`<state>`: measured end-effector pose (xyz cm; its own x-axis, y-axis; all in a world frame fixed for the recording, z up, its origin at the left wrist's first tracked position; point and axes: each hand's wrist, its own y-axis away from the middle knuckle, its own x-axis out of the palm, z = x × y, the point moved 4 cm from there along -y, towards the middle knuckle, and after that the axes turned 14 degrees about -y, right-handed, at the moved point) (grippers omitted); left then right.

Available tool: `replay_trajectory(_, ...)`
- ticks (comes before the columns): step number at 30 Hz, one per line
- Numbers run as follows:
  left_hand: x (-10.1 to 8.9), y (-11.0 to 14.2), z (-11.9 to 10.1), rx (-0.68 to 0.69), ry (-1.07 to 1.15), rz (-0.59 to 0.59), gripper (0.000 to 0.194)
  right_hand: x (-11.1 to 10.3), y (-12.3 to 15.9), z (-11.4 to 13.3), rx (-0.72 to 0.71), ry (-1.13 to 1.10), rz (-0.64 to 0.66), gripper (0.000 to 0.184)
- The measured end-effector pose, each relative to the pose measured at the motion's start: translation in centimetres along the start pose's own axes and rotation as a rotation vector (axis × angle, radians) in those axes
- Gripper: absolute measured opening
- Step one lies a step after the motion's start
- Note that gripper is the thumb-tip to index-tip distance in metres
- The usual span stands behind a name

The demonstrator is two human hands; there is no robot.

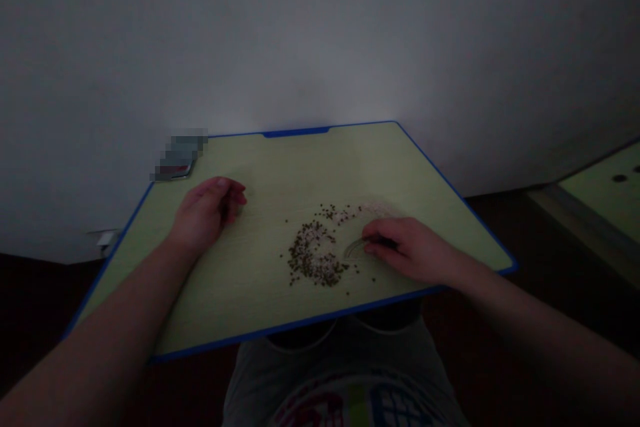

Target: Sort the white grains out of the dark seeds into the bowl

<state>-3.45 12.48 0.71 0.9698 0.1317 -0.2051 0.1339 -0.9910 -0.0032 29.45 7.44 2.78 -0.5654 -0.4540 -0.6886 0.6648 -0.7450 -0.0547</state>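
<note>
My right hand [407,249] is closed in a pinch on a thin, curved, pale strip [354,248]; dim light hides exactly what kind of thing it is. Just left of the strip's tip lies a loose ring-shaped pile of mixed grains [315,257], dark greenish beans among whitish rice-like ones. Behind the pile, a smaller scatter of pale grains [375,208] reaches toward my right knuckles, with some dark beans at its left. My left hand [203,210] rests on the left of the table, fingers loosely curled and apart, with nothing visible in them.
The pale folding table [240,300] has a blue rim and stands against a grey wall [300,33]. A blurred flat object [180,157] lies at its far left corner. My lap is below the front edge. At right stands a pale panel with dark holes [605,187].
</note>
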Motion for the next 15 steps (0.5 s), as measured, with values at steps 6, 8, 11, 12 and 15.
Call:
replay_trajectory(6,-0.1,-0.3,0.4,0.005,0.018,0.002,0.022,0.2,0.4,0.4,-0.037,-0.018,0.059,0.014)
replay_trajectory(8,-0.1,-0.4,0.5,0.022,0.025,0.004,0.022,0.2,1.0,0.5,-0.033,-0.038,0.071,0.015)
replay_trajectory(11,-0.1,-0.4,0.6,0.03,0.018,0.007,0.022,0.3,1.8,0.4,-0.026,-0.056,0.075,0.014)
replay_trajectory(12,-0.1,-0.4,0.6,0.033,0.014,0.005,0.022,0.3,2.0,0.3,-0.019,-0.06,0.069,0.014)
replay_trajectory(15,-0.1,-0.5,0.6,0.046,0.001,0.001,0.023,0.3,2.2,0.0,0.026,-0.072,0.006,0.012)
